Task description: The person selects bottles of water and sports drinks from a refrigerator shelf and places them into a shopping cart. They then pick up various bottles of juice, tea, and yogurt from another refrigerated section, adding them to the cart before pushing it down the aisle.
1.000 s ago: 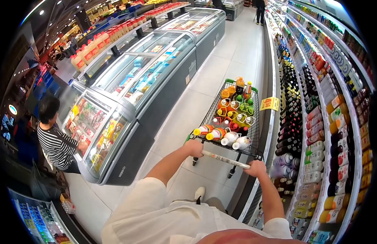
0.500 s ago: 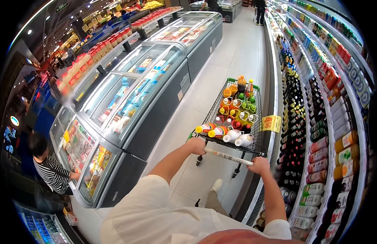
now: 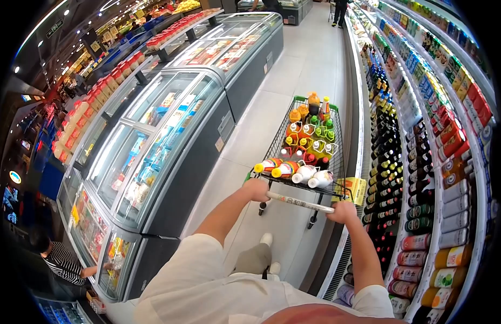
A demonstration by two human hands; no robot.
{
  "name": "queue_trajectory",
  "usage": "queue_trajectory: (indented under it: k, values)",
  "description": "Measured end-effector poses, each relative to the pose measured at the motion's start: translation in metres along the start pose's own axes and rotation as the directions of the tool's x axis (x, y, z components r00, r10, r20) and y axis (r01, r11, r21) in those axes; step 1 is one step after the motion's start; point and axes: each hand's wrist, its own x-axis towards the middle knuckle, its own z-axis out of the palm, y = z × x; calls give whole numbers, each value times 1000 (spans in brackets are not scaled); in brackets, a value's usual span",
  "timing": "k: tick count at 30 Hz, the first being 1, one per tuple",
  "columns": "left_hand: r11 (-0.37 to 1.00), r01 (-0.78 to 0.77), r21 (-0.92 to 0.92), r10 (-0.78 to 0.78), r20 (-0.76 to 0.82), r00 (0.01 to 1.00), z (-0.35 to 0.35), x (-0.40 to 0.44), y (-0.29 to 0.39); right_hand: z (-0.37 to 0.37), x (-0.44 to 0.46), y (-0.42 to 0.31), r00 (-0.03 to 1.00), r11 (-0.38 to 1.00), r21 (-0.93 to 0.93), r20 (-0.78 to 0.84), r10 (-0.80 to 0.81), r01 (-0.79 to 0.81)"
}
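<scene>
My left hand [image 3: 256, 190] is wrapped round the left end of the shopping cart's white handle [image 3: 300, 202]. Around its right end my right hand [image 3: 343, 211] is closed in the same way. Ahead of both hands stands the wire shopping cart [image 3: 339, 162], loaded with several bottles. Two bottles with yellow caps [image 3: 283, 169] and two white bottles [image 3: 319, 179] lie across the near end. Behind them, bottles of orange, red, yellow-green and dark drinks [image 3: 318, 146] stand upright, many with white carry loops at the neck.
Glass-topped freezers [image 3: 169, 135] line the left side. Along the right run drink shelves [image 3: 418, 162], with a yellow price sign [image 3: 358, 190] at their edge. A person in a striped top [image 3: 64, 262] leans at the left freezer. Another person [image 3: 340, 12] is far down the tiled aisle [image 3: 293, 70].
I have moved forward along the aisle with the cart, my hands still on its handle. The freezers and shelves have slid back past me. My feet have changed position.
</scene>
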Motion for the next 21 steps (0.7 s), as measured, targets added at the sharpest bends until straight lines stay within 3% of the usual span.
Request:
queue_trajectory:
  k: [7,10,21]
  values:
    - [998,-67,12,67,-66,996,-83,136,-40,-55,138,68,995,999,4,-93,32,-32]
    - [1000,-13,22,13,-30,999,-127,193,-50,-100,193,89,997,997,-3,6,75,-75]
    - [1000,-25,2,25,-1,1000,-259,421,-99,-206,408,208,998,998,7,37,57,-58]
